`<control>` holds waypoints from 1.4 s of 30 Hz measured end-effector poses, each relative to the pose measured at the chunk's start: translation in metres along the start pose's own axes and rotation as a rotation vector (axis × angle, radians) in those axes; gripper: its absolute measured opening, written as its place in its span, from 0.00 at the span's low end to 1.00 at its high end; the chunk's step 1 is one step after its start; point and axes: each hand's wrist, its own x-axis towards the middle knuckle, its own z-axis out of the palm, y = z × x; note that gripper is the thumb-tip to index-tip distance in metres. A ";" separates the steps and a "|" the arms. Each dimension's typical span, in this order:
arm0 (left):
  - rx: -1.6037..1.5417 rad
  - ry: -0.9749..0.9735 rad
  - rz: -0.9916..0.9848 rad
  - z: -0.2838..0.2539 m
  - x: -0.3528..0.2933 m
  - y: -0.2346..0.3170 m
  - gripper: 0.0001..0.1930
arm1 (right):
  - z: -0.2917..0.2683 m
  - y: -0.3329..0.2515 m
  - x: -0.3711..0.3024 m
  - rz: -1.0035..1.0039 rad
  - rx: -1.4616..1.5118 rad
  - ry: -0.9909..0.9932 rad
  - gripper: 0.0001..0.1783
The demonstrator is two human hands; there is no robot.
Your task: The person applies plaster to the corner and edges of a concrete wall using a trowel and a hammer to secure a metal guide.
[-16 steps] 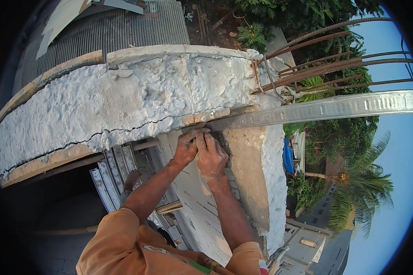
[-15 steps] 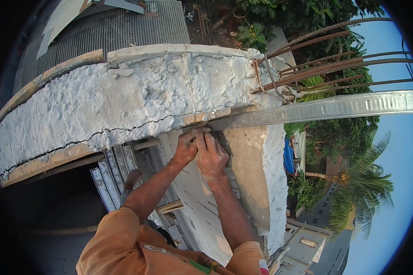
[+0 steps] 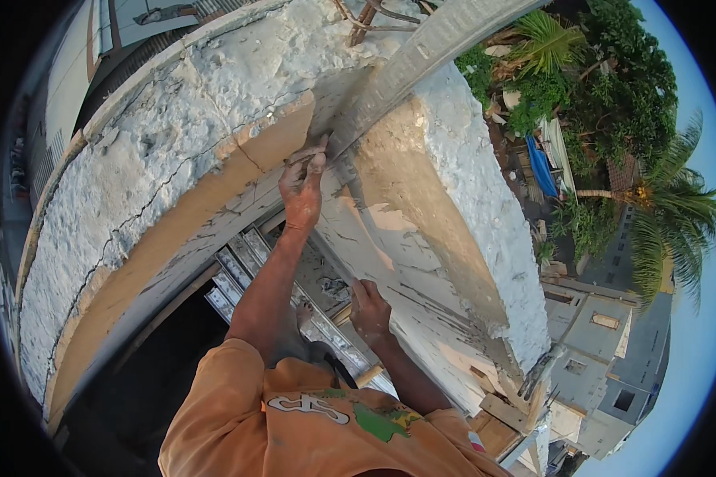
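Head view: a silvery metal channel (image 3: 426, 60) runs down into the corner between a rough concrete beam (image 3: 215, 87) and a rough-edged wall (image 3: 485, 175). The left hand (image 3: 301, 191) reaches up just beside its lower end, fingers bent; whether they grasp anything, I cannot tell. Lower down, the right hand (image 3: 369, 312) has curled fingers, their grip likewise unclear.
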 end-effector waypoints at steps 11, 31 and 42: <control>0.112 -0.138 0.132 0.008 -0.001 -0.009 0.13 | 0.031 0.033 -0.140 0.566 0.190 -0.357 0.13; 0.640 -0.242 0.358 0.031 0.000 0.038 0.08 | 0.016 0.049 -0.059 0.356 0.154 -0.290 0.16; 0.713 -0.342 0.513 0.018 -0.005 0.051 0.08 | 0.036 0.063 -0.033 0.181 0.137 -0.161 0.16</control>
